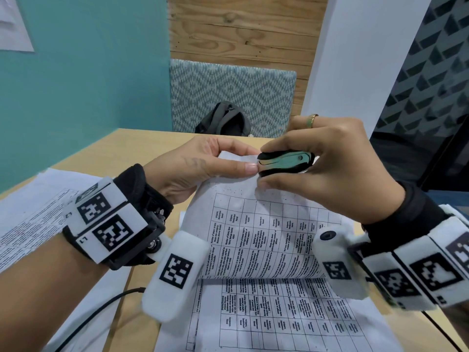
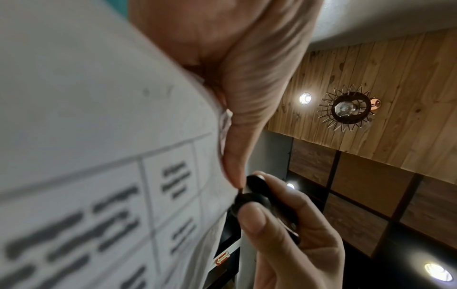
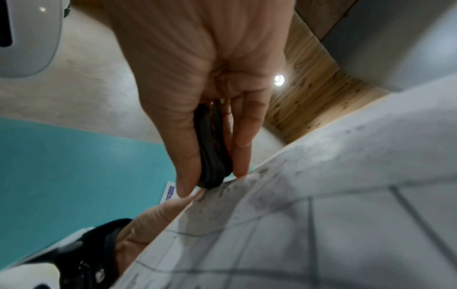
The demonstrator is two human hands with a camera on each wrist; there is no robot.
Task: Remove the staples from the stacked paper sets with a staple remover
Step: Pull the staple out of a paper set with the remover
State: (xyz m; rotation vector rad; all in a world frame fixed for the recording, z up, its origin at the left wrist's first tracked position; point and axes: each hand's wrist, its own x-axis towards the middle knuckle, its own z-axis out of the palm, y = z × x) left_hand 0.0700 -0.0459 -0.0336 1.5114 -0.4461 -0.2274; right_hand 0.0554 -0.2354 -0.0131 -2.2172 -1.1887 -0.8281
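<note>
Staple remover: black claw-type staple remover with teal metal sides (image 1: 285,162), squeezed between thumb and fingers of the right hand (image 1: 337,171), its long axis level, nose pointing left at the paper corner.
Paper: white stapled sheets printed with a table (image 1: 256,224), corner lifted off the tan wooden counter (image 1: 142,141), pinched by the left hand (image 1: 200,166).
Key relation: left thumb tip just beside the remover's nose; staple itself not visible.
Nearer hand: both meet at the corner.

Staple hidden: my thumb (image 1: 250,167) and the remover (image 1: 284,162) cover that corner. Remover teeth out of sight in all views. Table text on the sheet (image 2: 99,136) blurred in both wrist views. Lower stack (image 1: 279,323) cut off at the bottom edge.
</note>
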